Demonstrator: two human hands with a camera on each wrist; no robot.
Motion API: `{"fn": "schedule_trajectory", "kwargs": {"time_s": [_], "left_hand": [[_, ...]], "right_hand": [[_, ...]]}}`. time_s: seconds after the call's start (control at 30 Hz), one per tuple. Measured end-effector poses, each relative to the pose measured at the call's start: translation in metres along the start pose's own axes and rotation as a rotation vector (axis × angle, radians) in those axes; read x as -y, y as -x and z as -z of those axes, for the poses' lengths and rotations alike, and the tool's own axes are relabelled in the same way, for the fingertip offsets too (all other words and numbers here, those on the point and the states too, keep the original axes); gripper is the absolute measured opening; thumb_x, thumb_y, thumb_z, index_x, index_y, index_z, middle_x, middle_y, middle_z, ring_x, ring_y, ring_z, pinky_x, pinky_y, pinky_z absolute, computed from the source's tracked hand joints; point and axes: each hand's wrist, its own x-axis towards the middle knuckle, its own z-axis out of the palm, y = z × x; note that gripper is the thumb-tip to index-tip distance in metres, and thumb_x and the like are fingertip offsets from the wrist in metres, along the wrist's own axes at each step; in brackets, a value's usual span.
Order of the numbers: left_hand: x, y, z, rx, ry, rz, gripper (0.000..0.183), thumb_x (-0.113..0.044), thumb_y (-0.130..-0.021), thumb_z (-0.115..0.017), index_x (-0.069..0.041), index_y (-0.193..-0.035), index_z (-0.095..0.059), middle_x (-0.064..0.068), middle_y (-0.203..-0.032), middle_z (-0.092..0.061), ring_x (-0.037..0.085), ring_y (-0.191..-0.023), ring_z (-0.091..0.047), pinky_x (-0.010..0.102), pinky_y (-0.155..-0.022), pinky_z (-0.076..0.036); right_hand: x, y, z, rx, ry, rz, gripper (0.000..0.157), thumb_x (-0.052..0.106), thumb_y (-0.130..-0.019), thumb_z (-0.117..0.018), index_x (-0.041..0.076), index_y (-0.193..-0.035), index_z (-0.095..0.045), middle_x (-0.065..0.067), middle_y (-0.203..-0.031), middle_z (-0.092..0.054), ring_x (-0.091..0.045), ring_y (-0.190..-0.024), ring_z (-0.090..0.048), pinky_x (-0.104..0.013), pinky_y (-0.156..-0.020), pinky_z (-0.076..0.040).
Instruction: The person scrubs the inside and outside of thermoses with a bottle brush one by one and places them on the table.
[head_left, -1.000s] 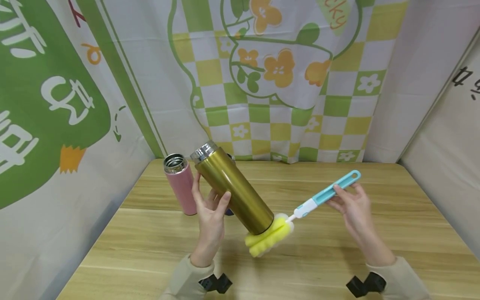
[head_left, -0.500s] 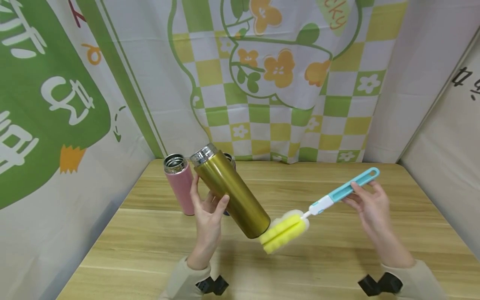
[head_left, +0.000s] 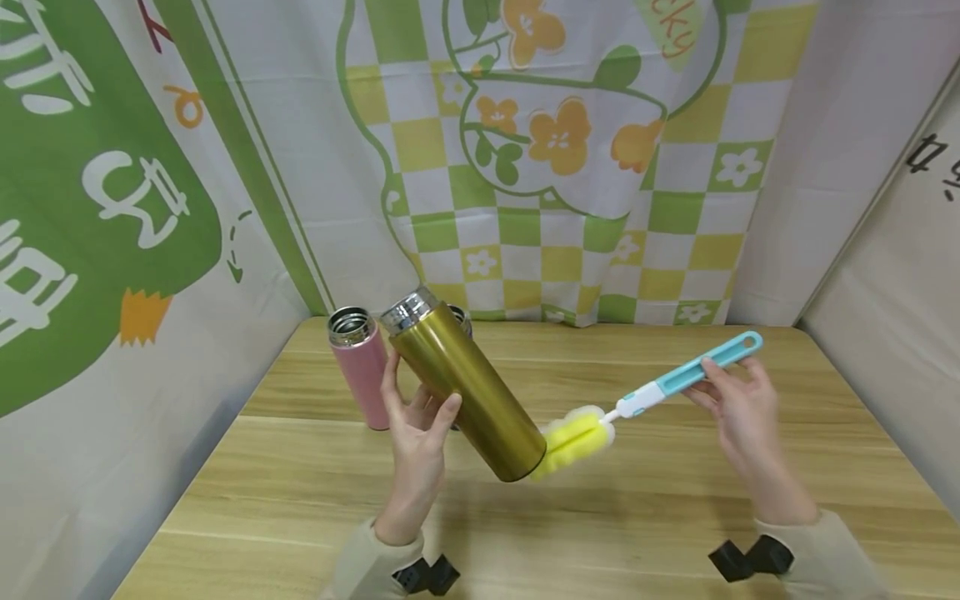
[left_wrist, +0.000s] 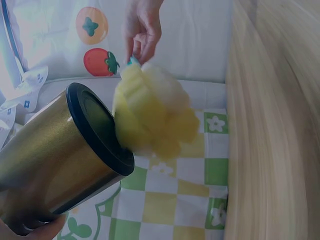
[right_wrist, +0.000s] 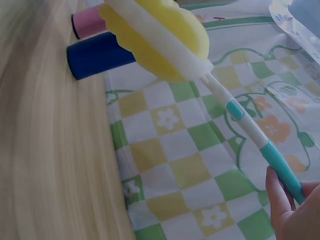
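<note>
My left hand (head_left: 416,437) grips a gold thermos (head_left: 472,387) around its upper half and holds it off the table. The thermos leans, its silver mouth up to the left and its dark base (left_wrist: 97,130) down to the right. My right hand (head_left: 738,408) pinches the turquoise handle of a bottle brush (head_left: 678,375). The brush's yellow and white sponge head (head_left: 577,435) is at the base of the thermos; in the left wrist view it seems to touch the base's rim. Part of the sponge is hidden behind the thermos in the head view.
A pink thermos (head_left: 362,371) without a lid stands at the back left of the wooden table (head_left: 637,517). Beside it is a dark blue thermos (right_wrist: 100,54), mostly hidden behind the gold one in the head view. Printed cloth (head_left: 562,242) hangs behind the table.
The brush first moved right, off the underside of the gold thermos, then slightly up and back against the lower right end. The gold thermos shifted only a little.
</note>
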Motion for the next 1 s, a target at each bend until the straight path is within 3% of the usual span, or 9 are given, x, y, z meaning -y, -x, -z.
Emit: {"fn": "schedule_trajectory", "kwargs": {"time_s": [0.2, 0.37, 0.63, 0.83, 1.0], "left_hand": [[0.002, -0.001, -0.007, 0.04, 0.008, -0.002, 0.08, 0.004, -0.083, -0.055, -0.023, -0.14, -0.006, 0.013, -0.118, -0.051, 0.022, -0.105, -0.052, 0.034, -0.085, -0.044], [0.003, -0.004, -0.01, 0.069, -0.016, -0.027, 0.08, 0.004, -0.083, -0.055, -0.019, -0.14, -0.003, 0.016, -0.124, -0.046, 0.024, -0.109, -0.049, 0.034, -0.087, -0.043], [0.007, -0.007, -0.009, 0.077, -0.073, -0.019, 0.08, 0.004, -0.083, -0.055, -0.019, -0.14, -0.003, 0.017, -0.124, -0.046, 0.023, -0.106, -0.051, 0.033, -0.086, -0.044], [0.013, -0.01, -0.008, 0.081, -0.127, 0.011, 0.083, 0.004, -0.081, -0.058, -0.019, -0.14, -0.005, 0.011, -0.118, -0.05, 0.02, -0.101, -0.053, 0.034, -0.084, -0.045], [0.023, -0.015, -0.008, 0.108, -0.193, -0.006, 0.085, 0.003, -0.077, -0.063, -0.021, -0.139, -0.01, 0.012, -0.12, -0.048, 0.02, -0.103, -0.051, 0.034, -0.083, -0.045]], "right_hand": [[-0.025, 0.003, -0.003, -0.008, 0.083, -0.013, 0.025, 0.008, -0.083, -0.06, 0.007, -0.1, -0.041, -0.002, -0.073, -0.066, -0.012, -0.066, -0.063, -0.028, -0.069, -0.051], [-0.04, 0.004, 0.001, 0.04, 0.056, -0.016, 0.024, 0.009, -0.082, -0.061, 0.008, -0.099, -0.043, -0.003, -0.075, -0.066, -0.014, -0.068, -0.064, -0.03, -0.071, -0.05], [-0.026, 0.015, -0.004, -0.022, 0.056, -0.157, 0.018, 0.003, -0.086, -0.053, 0.006, -0.098, -0.041, -0.003, -0.07, -0.065, -0.014, -0.063, -0.063, -0.028, -0.068, -0.051], [-0.018, 0.016, 0.014, -0.039, -0.023, -0.13, 0.018, 0.001, -0.082, -0.059, 0.006, -0.094, -0.047, -0.007, -0.072, -0.064, -0.017, -0.064, -0.064, -0.03, -0.067, -0.051], [-0.015, 0.011, 0.042, -0.094, -0.086, -0.082, 0.019, -0.001, -0.079, -0.062, 0.004, -0.092, -0.049, -0.011, -0.074, -0.062, -0.022, -0.066, -0.064, -0.033, -0.066, -0.051]]}}
